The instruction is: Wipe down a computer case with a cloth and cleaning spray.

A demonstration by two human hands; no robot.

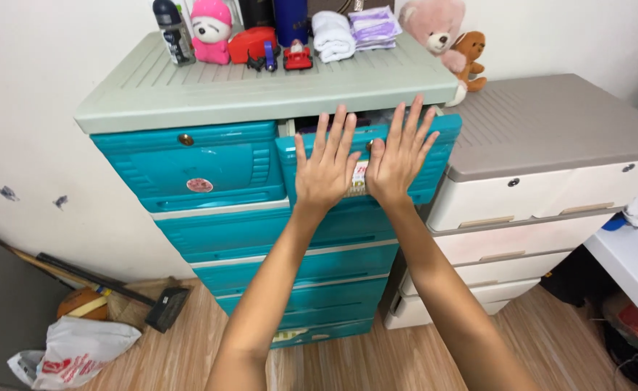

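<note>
A teal plastic chest of drawers [261, 239] with a pale grey-green top [261, 87] stands against the wall. Its top right drawer [434, 156] sits slightly pulled out, with a dark gap above its front. My left hand [326, 163] and my right hand [398, 156] lie flat side by side against that drawer's front, fingers spread and pointing up. Neither hand holds anything. The top left drawer [196, 166] is closed.
On the chest top stand a pink toy [211, 30], a red toy car [297, 55], bottles, a rolled white cloth [332, 35] and two teddy bears [442, 32]. A cream drawer unit [543, 181] stands to the right. A plastic bag [80, 351], ball and brush lie on the floor at left.
</note>
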